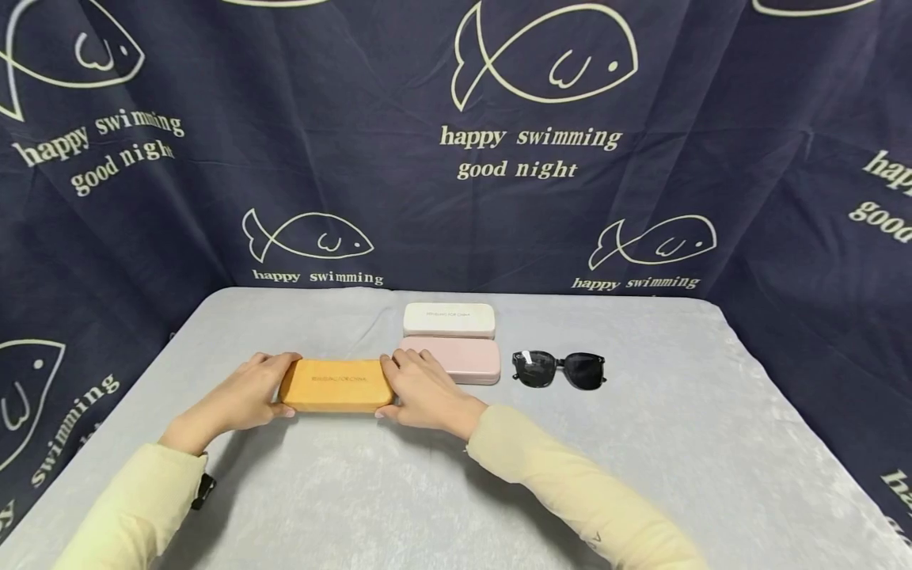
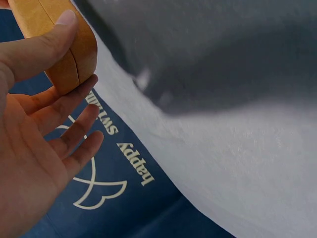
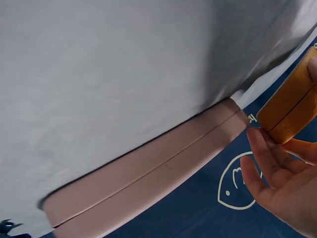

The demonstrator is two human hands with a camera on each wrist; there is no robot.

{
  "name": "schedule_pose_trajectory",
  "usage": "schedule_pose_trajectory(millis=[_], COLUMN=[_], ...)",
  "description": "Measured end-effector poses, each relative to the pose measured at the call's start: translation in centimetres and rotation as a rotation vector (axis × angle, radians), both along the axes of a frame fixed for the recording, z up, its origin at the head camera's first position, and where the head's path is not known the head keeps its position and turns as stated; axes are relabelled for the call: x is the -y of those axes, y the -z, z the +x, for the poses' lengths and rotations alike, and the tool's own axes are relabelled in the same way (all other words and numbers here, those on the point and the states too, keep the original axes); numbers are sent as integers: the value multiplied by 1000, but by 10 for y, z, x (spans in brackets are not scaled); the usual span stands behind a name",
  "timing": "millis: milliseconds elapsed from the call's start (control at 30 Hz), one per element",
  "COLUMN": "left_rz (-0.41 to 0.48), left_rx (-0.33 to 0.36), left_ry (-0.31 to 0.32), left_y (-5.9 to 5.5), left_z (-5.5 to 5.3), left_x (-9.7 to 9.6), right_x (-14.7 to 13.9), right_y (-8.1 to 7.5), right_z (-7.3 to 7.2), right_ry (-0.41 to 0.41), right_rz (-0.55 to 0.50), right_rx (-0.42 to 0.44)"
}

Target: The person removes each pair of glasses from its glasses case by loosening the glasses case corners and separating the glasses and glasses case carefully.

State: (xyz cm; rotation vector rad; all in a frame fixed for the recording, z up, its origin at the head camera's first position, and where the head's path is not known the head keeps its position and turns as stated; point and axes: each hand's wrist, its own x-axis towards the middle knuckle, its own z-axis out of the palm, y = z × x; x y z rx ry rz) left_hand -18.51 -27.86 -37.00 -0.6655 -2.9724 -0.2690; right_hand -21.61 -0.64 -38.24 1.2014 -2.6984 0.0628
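Observation:
An orange glasses case (image 1: 338,385) with printed lettering on its lid is held level between both hands, lid closed. My left hand (image 1: 251,393) pinches its left end, thumb at the near side and fingers at the far side. At the right end, my right hand (image 1: 430,393) pinches it the same way. In the left wrist view the case (image 2: 79,54) shows a seam along its side, and the last two fingers stand free of it. A pink glasses case (image 1: 472,360) lies just behind my right hand, partly covered by it.
A white glasses case (image 1: 449,319) lies directly behind the pink one. Black sunglasses (image 1: 560,370) rest to the right of the pink case. The grey cloth-covered table (image 1: 641,475) ends at a dark blue curtain (image 1: 399,142) with fish drawings.

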Motion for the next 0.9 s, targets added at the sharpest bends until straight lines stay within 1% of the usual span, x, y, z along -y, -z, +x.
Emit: schedule_pose_trajectory(millis=[200, 367, 600, 900], left_rz=[-7, -20, -38, -41], left_rx=[-17, 0, 15, 26], left_ry=[-8, -37, -73, -112], left_y=[-3, -5, -3, 0], left_z=[-4, -7, -13, -25], left_x=[9, 14, 21, 29], right_x=[13, 23, 35, 49], right_y=[-2, 0, 0, 4], right_z=[-6, -13, -23, -36], right_ry=[1, 11, 45, 100], right_rz=[1, 3, 31, 51], right_rx=[-28, -33, 11, 61])
